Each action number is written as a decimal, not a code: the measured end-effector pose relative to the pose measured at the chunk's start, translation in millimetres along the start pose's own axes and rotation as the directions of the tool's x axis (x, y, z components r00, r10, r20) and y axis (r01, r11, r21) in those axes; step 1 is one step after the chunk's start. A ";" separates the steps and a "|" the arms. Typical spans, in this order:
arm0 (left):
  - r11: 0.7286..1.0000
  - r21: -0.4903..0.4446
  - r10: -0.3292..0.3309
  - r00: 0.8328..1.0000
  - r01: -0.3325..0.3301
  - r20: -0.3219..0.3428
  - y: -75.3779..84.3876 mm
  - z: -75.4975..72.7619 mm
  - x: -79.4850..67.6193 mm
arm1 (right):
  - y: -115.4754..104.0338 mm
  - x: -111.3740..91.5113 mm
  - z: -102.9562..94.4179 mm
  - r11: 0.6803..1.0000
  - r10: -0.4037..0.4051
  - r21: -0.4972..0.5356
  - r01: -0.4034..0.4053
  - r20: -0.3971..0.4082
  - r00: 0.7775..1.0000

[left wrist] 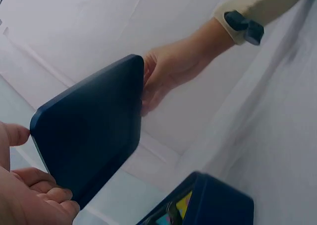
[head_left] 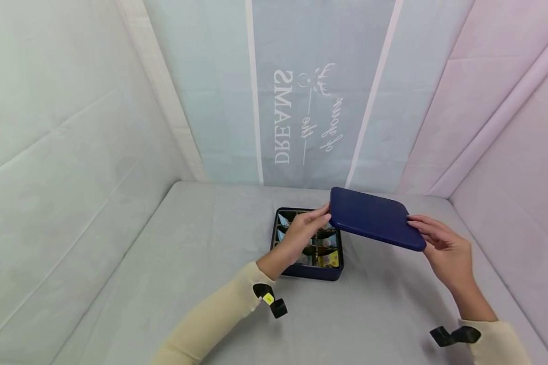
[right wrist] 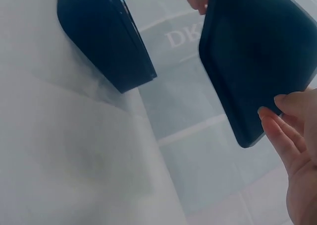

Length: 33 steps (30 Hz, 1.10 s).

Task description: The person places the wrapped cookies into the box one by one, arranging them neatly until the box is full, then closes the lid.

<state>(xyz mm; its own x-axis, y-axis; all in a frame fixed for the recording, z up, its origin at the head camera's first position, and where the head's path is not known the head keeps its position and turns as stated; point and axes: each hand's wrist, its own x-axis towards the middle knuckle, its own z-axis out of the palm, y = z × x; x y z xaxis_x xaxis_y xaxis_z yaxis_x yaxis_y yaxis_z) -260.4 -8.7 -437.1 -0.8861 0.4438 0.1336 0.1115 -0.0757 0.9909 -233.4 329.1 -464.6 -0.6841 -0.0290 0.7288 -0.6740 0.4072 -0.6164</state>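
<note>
A dark blue rectangular lid point(head_left: 370, 215) is held up, tilted, to the right of a matching box point(head_left: 312, 272). At the lid's left edge, my left hand point(head_left: 297, 237) grips it with thumb and fingers; the forearm crosses over the box and hides part of it. My right hand point(head_left: 449, 253) holds the right end, and in the right wrist view its thumb and fingers point(right wrist: 282, 131) pinch the rim near a corner. Inside the box, dividers separate several small wrapped packets, among them a yellow packet point(head_left: 329, 259) at the near right and light blue ones on the left.
The box stands on a grey cloth-covered surface point(head_left: 173, 253). Behind it hangs a pale blue curtain point(head_left: 224, 101) with mirrored lettering. Pale fabric walls point(head_left: 64, 126) close in both sides. A black strap mount point(head_left: 270, 300) sits on each sleeve's cuff.
</note>
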 end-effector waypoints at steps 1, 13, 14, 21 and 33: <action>0.999 0.030 0.019 1.000 -0.019 0.004 -0.1 -1.9 -1.0 | -4.1 0.7 2.0 1.000 -0.017 -0.016 0.017 0.003 1.000; 0.966 0.232 0.096 0.990 -0.117 0.099 -1.7 -30.2 -16.9 | -9.5 1.3 20.3 0.980 -0.148 -0.121 0.157 0.078 0.986; 0.962 0.244 0.100 0.990 -0.122 0.101 -2.3 -33.1 -18.3 | -6.2 1.1 21.6 0.978 -0.155 -0.124 0.165 0.090 0.984; 0.946 0.285 0.111 0.981 -0.153 0.159 -11.2 -52.3 -29.8 | -1.6 0.2 29.6 0.969 -0.193 -0.123 0.216 0.178 0.965; 0.932 0.321 0.107 0.975 -0.167 0.196 -18.7 -78.0 -46.4 | -6.3 3.2 50.1 0.952 -0.249 -0.112 0.283 0.250 0.936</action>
<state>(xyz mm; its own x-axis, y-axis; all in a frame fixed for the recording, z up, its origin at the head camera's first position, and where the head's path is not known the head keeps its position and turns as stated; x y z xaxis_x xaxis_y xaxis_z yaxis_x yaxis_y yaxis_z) -256.5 -97.5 -463.2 -0.7633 0.5998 0.2400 0.3964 0.1415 0.9071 -245.2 280.7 -473.3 -0.5423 -0.3569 0.7607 -0.8044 0.4820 -0.3473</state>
